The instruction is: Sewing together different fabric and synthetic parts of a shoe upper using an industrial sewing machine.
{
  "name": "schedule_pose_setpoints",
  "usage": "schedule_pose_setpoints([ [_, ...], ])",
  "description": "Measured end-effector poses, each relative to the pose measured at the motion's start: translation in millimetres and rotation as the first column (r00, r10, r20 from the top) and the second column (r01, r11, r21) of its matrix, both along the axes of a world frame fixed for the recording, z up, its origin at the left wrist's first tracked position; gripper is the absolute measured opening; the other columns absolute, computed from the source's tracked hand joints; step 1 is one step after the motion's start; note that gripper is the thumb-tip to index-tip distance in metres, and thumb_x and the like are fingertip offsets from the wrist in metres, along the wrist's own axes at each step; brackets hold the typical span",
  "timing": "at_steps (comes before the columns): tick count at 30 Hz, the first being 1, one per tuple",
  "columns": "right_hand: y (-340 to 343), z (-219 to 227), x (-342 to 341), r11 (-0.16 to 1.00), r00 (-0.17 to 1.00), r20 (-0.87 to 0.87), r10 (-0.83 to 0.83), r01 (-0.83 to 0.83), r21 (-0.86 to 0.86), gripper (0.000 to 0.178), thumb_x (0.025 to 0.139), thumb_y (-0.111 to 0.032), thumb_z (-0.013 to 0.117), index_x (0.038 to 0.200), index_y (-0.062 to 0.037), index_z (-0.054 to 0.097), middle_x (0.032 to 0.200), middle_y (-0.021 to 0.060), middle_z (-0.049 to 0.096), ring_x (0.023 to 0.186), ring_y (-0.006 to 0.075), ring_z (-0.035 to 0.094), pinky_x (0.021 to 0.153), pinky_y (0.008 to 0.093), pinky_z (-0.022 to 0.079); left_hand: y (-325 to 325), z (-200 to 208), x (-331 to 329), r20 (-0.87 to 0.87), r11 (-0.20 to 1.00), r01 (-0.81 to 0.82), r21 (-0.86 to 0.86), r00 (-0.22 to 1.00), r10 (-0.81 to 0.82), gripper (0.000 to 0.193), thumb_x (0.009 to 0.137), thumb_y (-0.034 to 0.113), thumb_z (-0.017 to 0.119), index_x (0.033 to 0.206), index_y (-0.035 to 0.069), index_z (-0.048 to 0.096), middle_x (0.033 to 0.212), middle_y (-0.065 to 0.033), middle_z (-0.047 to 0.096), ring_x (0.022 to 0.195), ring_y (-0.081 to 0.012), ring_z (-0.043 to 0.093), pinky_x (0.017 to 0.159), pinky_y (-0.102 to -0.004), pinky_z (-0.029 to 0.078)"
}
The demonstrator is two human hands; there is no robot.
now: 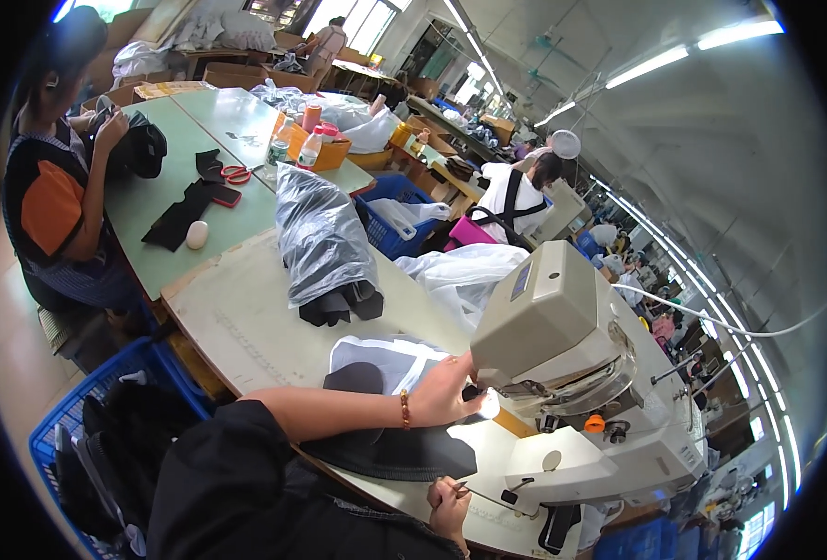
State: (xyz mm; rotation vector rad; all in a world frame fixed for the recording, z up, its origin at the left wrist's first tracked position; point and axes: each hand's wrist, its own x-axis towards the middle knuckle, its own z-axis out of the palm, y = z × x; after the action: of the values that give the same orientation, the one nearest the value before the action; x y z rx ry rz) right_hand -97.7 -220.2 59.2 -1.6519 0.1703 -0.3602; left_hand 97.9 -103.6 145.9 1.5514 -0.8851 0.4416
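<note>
My left hand [440, 392], a beaded bracelet at its wrist, reaches to the head of a beige sewing machine [553, 308]. Its fingertips are at the machine's side by a bright lamp [488, 403], where glare and the machine hide what they touch. Under that forearm lie dark grey fabric pieces [385, 455] on the machine table. Closer to me, my right hand [448, 507] is closed, with a thin dark pointed thing at its fingers, too small to name. White-edged grey mesh [385, 357] lies just beyond my left hand.
A grey plastic bag [320, 229] of dark pieces stands on the table [236, 308]. A blue basket [49, 439] of black cloth sits at lower left. A co-worker [59, 187] handles black cloth at a green table [166, 131] with red scissors [236, 175]. Other people sit farther back.
</note>
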Motion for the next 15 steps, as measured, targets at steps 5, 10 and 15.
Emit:
schedule_pose_setpoints([
  [5, -2, -9, 0, 0.984, 0.997, -0.017, 0.077, -0.073, 0.163, 0.034, 0.084, -0.004, 0.051, 0.055, -0.0082, 0.034, 0.05, 0.0005, 0.035, 0.046, 0.0098, 0.03, 0.046, 0.0278, 0.021, -6, -1, 23, 0.079, 0.996, 0.083, -0.025, 0.994, -0.081, 0.057, 0.077, 0.015, 0.075, 0.126, 0.004, 0.049, 0.099, -0.0198, 0.064, 0.092, -0.0403, 0.062, 0.082, -0.0453, 0.051],
  [10, -11, 0, -11, 0.953, 0.993, 0.059, 0.103, -0.116, 0.282, 0.03, 0.079, 0.0, 0.049, 0.053, -0.0087, 0.035, 0.047, 0.0009, 0.034, 0.04, 0.0103, 0.029, 0.04, 0.0263, 0.021, 19, 5, 44, 0.069, 0.978, 0.206, 0.021, 0.976, -0.207, 0.04, 0.078, 0.016, 0.078, 0.11, 0.001, 0.059, 0.101, -0.0185, 0.062, 0.096, -0.0397, 0.062, 0.082, -0.0433, 0.051],
  [15, -13, 30, -35, 0.996, 0.983, -0.176, 0.05, -0.037, 0.077, 0.031, 0.083, 0.001, 0.045, 0.057, -0.0079, 0.03, 0.054, 0.0025, 0.034, 0.047, 0.0106, 0.029, 0.047, 0.0281, 0.023, 43, 12, 20, 0.753, 0.996, -0.053, -0.075, 0.651, 0.092, 0.02, 0.086, 0.02, 0.069, 0.101, 0.007, 0.064, 0.099, -0.0054, 0.059, 0.086, -0.0224, 0.058, 0.076, -0.0379, 0.049],
])
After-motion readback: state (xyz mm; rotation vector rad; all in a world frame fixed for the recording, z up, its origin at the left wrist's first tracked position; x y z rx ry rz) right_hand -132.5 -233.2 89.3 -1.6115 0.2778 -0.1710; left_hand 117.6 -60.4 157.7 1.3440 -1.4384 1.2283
